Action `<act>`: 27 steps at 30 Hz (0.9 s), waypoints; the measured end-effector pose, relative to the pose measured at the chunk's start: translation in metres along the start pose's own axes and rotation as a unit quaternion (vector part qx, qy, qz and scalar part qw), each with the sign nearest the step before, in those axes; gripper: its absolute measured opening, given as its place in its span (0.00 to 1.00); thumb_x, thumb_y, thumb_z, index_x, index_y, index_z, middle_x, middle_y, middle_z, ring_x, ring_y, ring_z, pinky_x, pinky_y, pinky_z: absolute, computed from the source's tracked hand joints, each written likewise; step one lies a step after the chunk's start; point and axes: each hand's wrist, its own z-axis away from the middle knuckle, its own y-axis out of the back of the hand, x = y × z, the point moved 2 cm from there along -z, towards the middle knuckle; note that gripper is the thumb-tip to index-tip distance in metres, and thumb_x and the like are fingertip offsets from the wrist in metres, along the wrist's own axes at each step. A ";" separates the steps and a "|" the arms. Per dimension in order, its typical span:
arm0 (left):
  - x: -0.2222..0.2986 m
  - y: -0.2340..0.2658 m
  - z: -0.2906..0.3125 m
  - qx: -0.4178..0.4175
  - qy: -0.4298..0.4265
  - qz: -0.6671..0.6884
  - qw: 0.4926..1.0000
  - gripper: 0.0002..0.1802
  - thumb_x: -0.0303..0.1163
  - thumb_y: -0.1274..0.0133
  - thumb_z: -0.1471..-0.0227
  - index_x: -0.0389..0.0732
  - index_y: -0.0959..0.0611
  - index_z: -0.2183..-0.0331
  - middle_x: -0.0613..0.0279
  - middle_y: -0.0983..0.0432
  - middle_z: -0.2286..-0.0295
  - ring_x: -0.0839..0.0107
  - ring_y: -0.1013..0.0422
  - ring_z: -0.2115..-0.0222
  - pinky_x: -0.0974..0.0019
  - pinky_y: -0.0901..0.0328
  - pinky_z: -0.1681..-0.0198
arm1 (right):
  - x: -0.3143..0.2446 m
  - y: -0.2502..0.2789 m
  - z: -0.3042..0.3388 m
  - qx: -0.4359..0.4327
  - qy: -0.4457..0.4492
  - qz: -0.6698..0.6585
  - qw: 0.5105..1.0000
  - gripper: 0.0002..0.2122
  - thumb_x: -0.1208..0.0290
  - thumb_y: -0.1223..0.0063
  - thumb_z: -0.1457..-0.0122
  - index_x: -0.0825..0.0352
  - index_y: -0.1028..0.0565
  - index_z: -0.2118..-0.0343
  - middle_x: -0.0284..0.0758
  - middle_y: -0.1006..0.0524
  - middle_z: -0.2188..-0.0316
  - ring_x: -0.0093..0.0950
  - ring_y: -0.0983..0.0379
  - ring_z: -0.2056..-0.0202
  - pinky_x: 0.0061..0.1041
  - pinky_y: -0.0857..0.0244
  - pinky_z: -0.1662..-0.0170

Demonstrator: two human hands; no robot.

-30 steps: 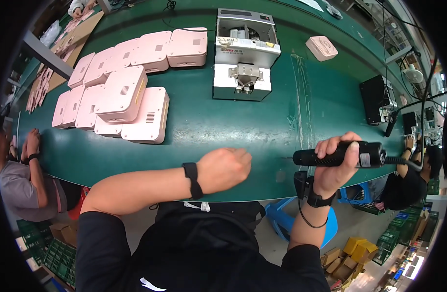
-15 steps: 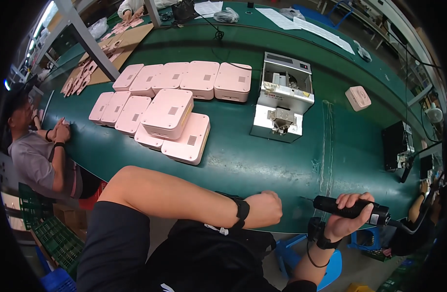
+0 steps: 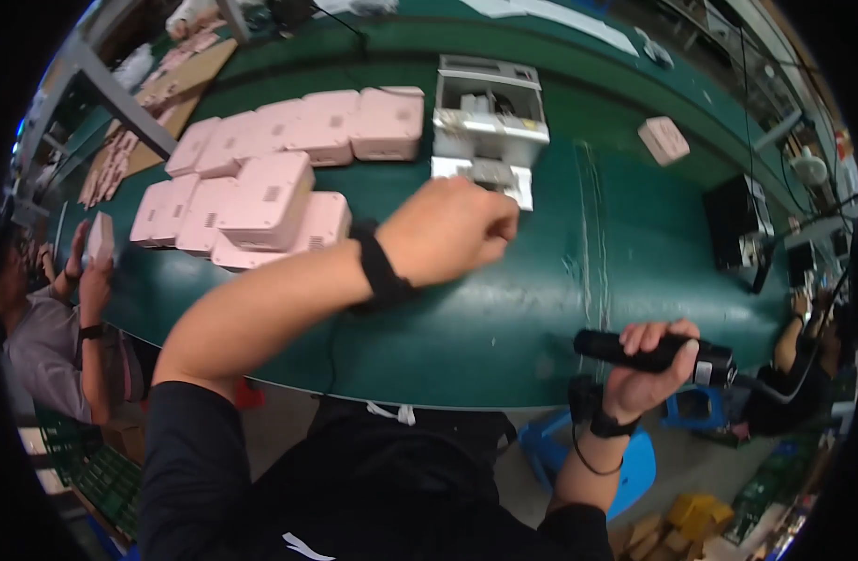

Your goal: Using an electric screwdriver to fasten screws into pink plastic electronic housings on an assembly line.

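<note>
My right hand (image 3: 651,366) is wrapped round a black electric screwdriver (image 3: 599,347), held level above the table's front edge with its cable running off to the right. My left hand (image 3: 443,229) reaches forward over the table, fingers curled, just in front of the silver-white screw feeder (image 3: 490,131). Whatever its fingertips may pinch is hidden, and the hand covers part of the feeder's front. Left of the feeder stand several pale pink plastic cases (image 3: 387,122) in two rows, with vent slots on top. One pink case (image 3: 277,192) rests on top of others, nearest my left forearm.
A single pink case (image 3: 665,140) lies far right on the green table (image 3: 504,327). Beyond it stands a black box (image 3: 735,224) with cables. At left, a co-worker's hands (image 3: 94,271) hold a pink part. A blue stool (image 3: 625,477) stands below the table edge.
My left hand has moved forward from the table's front edge to the feeder. The screwdriver stays in my right hand. The view has shifted, and the co-worker at left now holds up a pink part.
</note>
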 end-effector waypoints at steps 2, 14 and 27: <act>-0.001 -0.019 0.016 -0.067 -0.012 -0.003 0.998 0.05 0.28 0.43 0.55 0.38 0.19 0.72 0.54 0.21 0.75 0.55 0.24 0.72 0.56 0.29 0.67 | -0.002 0.001 0.003 0.001 0.003 0.028 1.000 0.15 0.53 0.58 0.35 0.62 0.35 0.61 0.32 0.33 0.80 0.25 0.38 0.81 0.28 0.39 0.71; 0.015 -0.110 0.057 -0.152 -0.180 -0.104 0.966 0.06 0.30 0.45 0.55 0.38 0.19 0.73 0.60 0.26 0.73 0.62 0.26 0.67 0.62 0.30 0.69 | -0.003 -0.001 0.004 0.001 0.009 0.053 0.999 0.16 0.51 0.60 0.35 0.62 0.33 0.62 0.30 0.34 0.81 0.23 0.38 0.81 0.28 0.40 0.71; 0.033 -0.065 0.016 -0.051 -0.163 -0.184 0.968 0.05 0.28 0.47 0.57 0.37 0.21 0.77 0.58 0.29 0.78 0.61 0.27 0.76 0.60 0.30 0.74 | 0.001 0.007 0.009 -0.009 0.017 0.012 1.000 0.14 0.53 0.60 0.34 0.60 0.34 0.62 0.30 0.34 0.80 0.23 0.39 0.81 0.27 0.40 0.71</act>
